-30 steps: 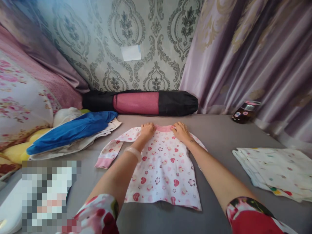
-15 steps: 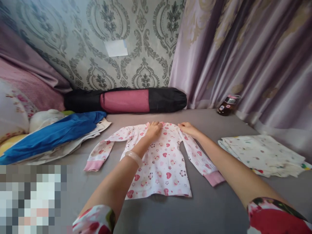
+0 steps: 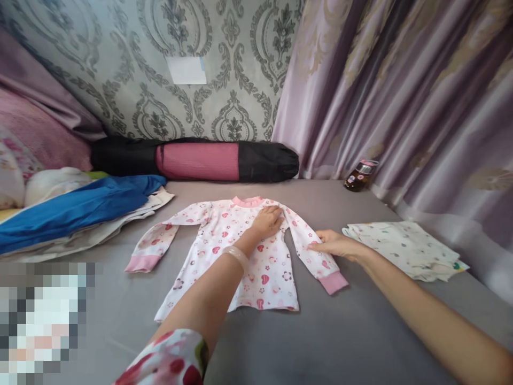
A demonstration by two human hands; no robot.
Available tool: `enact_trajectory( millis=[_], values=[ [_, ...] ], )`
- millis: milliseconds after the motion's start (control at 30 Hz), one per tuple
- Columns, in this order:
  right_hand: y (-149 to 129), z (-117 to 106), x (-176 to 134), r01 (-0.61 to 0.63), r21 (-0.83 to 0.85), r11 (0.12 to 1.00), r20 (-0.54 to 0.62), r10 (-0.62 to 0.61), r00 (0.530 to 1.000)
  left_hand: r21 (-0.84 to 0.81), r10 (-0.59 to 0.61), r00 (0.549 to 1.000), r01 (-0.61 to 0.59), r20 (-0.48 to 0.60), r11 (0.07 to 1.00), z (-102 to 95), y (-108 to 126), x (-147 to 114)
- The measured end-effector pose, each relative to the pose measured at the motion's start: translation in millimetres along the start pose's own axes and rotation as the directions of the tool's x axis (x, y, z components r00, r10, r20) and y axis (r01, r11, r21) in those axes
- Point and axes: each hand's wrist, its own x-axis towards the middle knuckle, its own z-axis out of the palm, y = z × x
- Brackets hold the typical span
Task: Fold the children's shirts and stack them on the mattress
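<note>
Where the left hand (image 3: 267, 220) rests, shirt fabric (image 3: 262, 262) hides.

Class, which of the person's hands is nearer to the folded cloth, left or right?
Right. The right hand is at the shirt's sleeve, beside the folded cloth's near-left side; the left hand rests on the shirt's shoulder area, farther left.

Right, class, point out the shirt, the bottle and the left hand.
Shirt (image 3: 265, 266), head view: on its torso.
Bottle (image 3: 356, 179), head view: on its dark body.
Left hand (image 3: 267, 221), head view: on its back.
</note>
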Motion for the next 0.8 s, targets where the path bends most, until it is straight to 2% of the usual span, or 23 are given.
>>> enact_trajectory(
  millis=[67, 200, 267, 333, 433, 500, 633, 800],
  values=[
    [0.2, -13.4, 3.6, -0.006, -0.076, 0.997, -0.016, 0.004, 1.0, 0.029, -0.006, 1.0, 0.005, 0.028, 1.0, -0.7, 1.7, -1.1],
    [-3.4, -59.4, 23.7, -0.05, -0.335, 0.941, -0.164, -0.005, 0.986, 0.087, -0.02, 0.997, 0.013, 0.08, 0.996, -2.8, 5.1, -1.9],
    [-6.5, -86.1, 35.8, -0.066, -0.473, 0.879, -0.271, -0.074, 0.96, 0.114, -0.032, 0.994, 0.02, 0.106, 0.993, -3.5, 6.4, -2.1],
    [-8.3, -109.2, 47.1, -0.091, -0.618, 0.781, -0.34, -0.16, 0.927, 0.131, -0.035, 0.992, 0.019, 0.123, 0.991, -3.7, 7.0, -2.3],
    [-3.2, -131.3, 60.9, -0.167, -0.709, 0.685, -0.395, -0.189, 0.899, 0.141, -0.022, 0.991, 0.003, 0.131, 0.99, -3.1, 6.5, -2.5],
    [6.1, -138.6, 66.9, -0.228, -0.711, 0.665, -0.432, -0.157, 0.888, 0.144, -0.007, 0.992, -0.011, 0.123, 0.989, -2.1, 5.8, -2.6],
    [26.6, -146.9, 67.0, -0.265, -0.656, 0.706, -0.447, -0.082, 0.891, 0.144, 0.015, 0.994, -0.031, 0.108, 0.989, -0.6, 5.3, -2.3],
    [21.6, -156.4, 44.4, -0.154, -0.478, 0.865, -0.374, -0.041, 0.927, 0.156, 0.004, 0.992, -0.024, 0.127, 0.988, -1.1, 7.0, -2.2]
  ],
)
